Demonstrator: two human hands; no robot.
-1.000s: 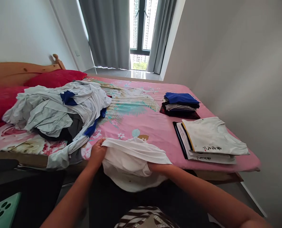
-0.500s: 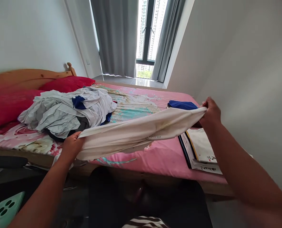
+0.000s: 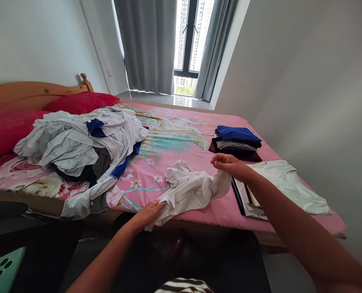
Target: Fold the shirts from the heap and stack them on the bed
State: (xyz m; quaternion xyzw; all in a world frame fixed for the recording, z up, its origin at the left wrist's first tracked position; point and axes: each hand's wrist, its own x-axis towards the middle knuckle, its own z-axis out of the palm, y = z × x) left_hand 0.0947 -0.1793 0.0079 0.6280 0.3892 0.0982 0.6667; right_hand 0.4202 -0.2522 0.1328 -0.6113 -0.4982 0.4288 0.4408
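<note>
A crumpled white garment [image 3: 193,189] lies bunched on the near edge of the bed, between my two hands; its exact kind is hard to make out in the folds. My left hand [image 3: 149,213] is closed on its lower left end, which hangs slightly over the bed's edge. At the upper right end, my right hand [image 3: 228,165] has its fingers pinched together, with the cloth rising to just beneath it. To the right of that hand a flat white shirt [image 3: 286,185] lies on top of several folded clothes.
A big heap of loose clothes [image 3: 77,142] sits at the left by red pillows [image 3: 80,102]. Folded clothes topped with blue [image 3: 238,133] form a stack farther back on the pink floral bedsheet [image 3: 175,142]. A green phone [image 3: 5,270] is at lower left.
The garment was stretched wide between my hands above the bed; now it is bunched lower. My hands have come closer together, the left moving right and down, the right moving left.
</note>
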